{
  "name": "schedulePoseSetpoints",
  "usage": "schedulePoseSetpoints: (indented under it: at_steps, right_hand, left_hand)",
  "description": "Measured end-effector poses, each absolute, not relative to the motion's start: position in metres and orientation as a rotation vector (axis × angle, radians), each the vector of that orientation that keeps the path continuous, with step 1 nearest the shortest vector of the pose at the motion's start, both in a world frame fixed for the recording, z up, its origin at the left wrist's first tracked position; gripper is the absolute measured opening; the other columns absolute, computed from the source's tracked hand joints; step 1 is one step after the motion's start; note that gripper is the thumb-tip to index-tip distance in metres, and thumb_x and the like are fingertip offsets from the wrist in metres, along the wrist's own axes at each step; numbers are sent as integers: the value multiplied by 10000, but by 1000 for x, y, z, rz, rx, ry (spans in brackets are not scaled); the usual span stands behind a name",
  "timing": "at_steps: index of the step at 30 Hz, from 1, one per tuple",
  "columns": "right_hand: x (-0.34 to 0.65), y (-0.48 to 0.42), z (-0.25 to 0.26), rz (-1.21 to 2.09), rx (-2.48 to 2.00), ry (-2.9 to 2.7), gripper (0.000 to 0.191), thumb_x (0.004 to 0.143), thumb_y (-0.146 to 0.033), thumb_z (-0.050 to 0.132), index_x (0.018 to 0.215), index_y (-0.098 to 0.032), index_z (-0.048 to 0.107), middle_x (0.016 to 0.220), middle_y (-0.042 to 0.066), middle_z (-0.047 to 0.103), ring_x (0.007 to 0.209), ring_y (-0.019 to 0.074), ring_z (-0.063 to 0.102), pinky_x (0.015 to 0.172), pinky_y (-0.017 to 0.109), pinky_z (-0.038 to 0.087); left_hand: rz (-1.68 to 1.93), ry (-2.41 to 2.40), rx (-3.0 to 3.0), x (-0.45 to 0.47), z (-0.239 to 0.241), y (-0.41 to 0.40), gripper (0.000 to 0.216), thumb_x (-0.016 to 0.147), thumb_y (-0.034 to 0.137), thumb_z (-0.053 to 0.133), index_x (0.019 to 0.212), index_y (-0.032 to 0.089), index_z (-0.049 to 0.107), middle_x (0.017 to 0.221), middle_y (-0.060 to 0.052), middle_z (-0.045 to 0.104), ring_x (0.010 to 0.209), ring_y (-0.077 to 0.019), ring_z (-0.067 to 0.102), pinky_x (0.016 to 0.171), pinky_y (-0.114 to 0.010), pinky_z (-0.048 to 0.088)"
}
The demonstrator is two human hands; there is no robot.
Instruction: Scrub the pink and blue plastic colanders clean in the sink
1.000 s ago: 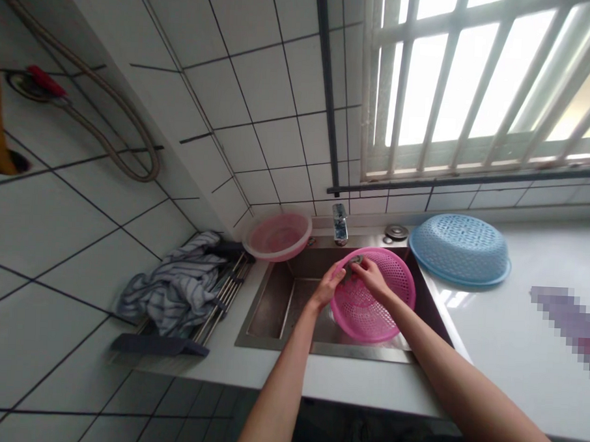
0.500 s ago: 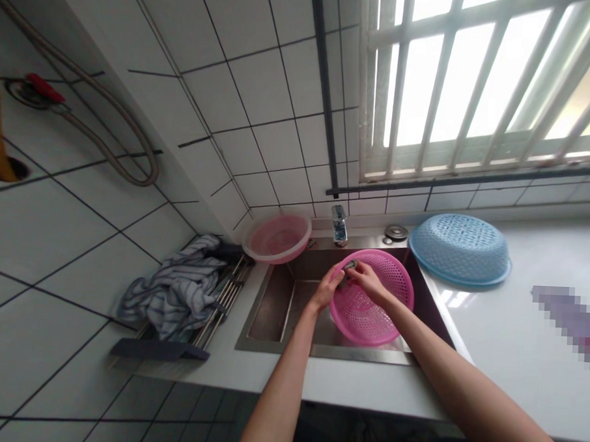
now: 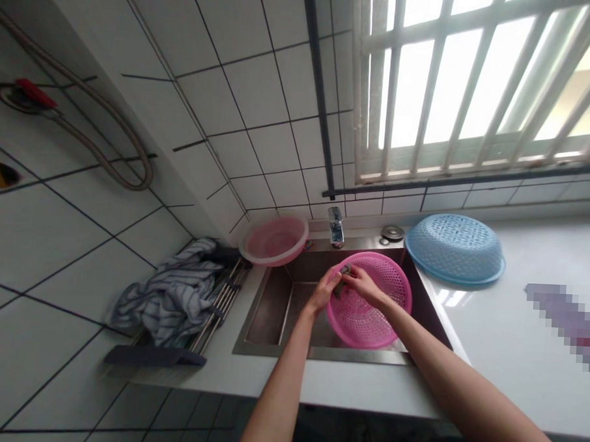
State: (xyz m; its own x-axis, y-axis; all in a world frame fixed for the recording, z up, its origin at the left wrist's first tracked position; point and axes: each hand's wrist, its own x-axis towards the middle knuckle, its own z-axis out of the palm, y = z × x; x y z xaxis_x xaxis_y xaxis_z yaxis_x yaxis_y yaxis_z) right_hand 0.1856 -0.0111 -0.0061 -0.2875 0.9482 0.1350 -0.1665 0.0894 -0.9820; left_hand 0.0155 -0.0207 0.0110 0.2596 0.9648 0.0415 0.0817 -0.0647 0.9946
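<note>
The pink basket stands tilted in the sink, its open mouth turned up toward me and its high edge on the tap side. Both my grips meet at that high, far-left part of the rim, so nearly all of the basket lies to the right of them and nearer to me.

My left grip is closed on the rim from outside and holds the tilt. My right grip comes over from the bench side, pinched narrow round a small dark pad that is pressed against the inside wall just below the rim. The two grips almost touch, with the pad between them. The basket is round, so it has no long axis; what counts is that the mesh opens away from my right grip, down and rightward.

An upturned blue basket sits on the bench well apart.
</note>
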Motion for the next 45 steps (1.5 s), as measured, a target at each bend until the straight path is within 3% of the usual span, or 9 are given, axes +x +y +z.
schedulePoseSetpoints:
  at_steps: [5, 12, 20, 26, 30, 34, 38, 41, 45]
  right_hand:
    - [204, -4, -1, 1180, -985, -1197, 341, 807, -498, 714, 937, -189, 648, 856, 38, 685, 727, 180, 581, 676, 296, 493]
    - [173, -23, -1, 1511, -739, -1510, 318, 778, -439, 786, 962, -197, 694, 877, 41, 704, 729, 185, 596, 662, 299, 501]
    - [208, 8, -10, 1238, -1019, -861, 375, 726, -510, 744, 886, -199, 607, 829, 32, 660, 688, 172, 562, 636, 290, 465]
    - [186, -13, -4, 1480, -801, -1326, 360, 777, -485, 779, 951, -185, 681, 900, 42, 701, 753, 177, 595, 692, 293, 492]
    - [181, -11, -5, 1483, -824, -1218, 359, 756, -472, 794, 930, -182, 674, 872, 32, 697, 725, 164, 588, 675, 284, 484]
    - [199, 4, -8, 1381, -946, -929, 343, 726, -469, 778, 869, -195, 630, 789, 21, 674, 672, 165, 582, 642, 288, 473]
    - [200, -1, -9, 1477, -837, -1093, 324, 755, -436, 765, 932, -193, 645, 882, 31, 691, 739, 166, 612, 690, 289, 498]
    - [186, -14, -10, 1600, -784, -1336, 274, 765, -399, 765, 887, -186, 641, 842, 18, 673, 706, 147, 590, 667, 275, 488]
    - [179, -19, -6, 1574, -743, -1472, 263, 810, -421, 744, 886, -188, 650, 827, 26, 678, 714, 159, 586, 668, 282, 488]
  left_hand:
    - [1023, 984, 1444, 23, 12, -23, 640, 931, 614, 654, 1441, 229, 621, 1524, -106, 604, 1454, -316, 510, 1277, -469, 310]
    - [1020, 1061, 1408, 15, 12, -25, 612, 929, 612, 646, 1402, 224, 650, 1493, -117, 629, 1432, -335, 528, 1261, -453, 340]
    - [1020, 939, 1503, 24, 7, -21, 612, 961, 590, 624, 1451, 224, 589, 1513, -112, 599, 1423, -292, 530, 1264, -459, 320]
    - [1015, 1000, 1454, 20, 5, -21, 614, 945, 629, 623, 1410, 229, 609, 1486, -117, 617, 1417, -297, 533, 1261, -453, 321]
    - [1032, 1008, 1463, 17, 7, -20, 573, 945, 616, 620, 1366, 228, 630, 1464, -110, 627, 1411, -301, 526, 1263, -458, 312]
    - [969, 983, 1470, 18, 6, -21, 566, 922, 571, 671, 1364, 227, 590, 1383, -121, 645, 1308, -296, 589, 1195, -490, 399]
    - [962, 978, 1403, 19, 6, -25, 702, 859, 498, 777, 1441, 241, 480, 1409, -158, 615, 1288, -297, 606, 1139, -489, 458]
    - [1037, 976, 1412, 17, 9, -27, 804, 872, 505, 768, 1544, 272, 392, 1576, -159, 500, 1438, -305, 505, 1239, -501, 353]
    - [1033, 936, 1464, 16, 11, -26, 753, 899, 544, 726, 1555, 280, 468, 1677, -102, 411, 1588, -316, 306, 1328, -495, 173]
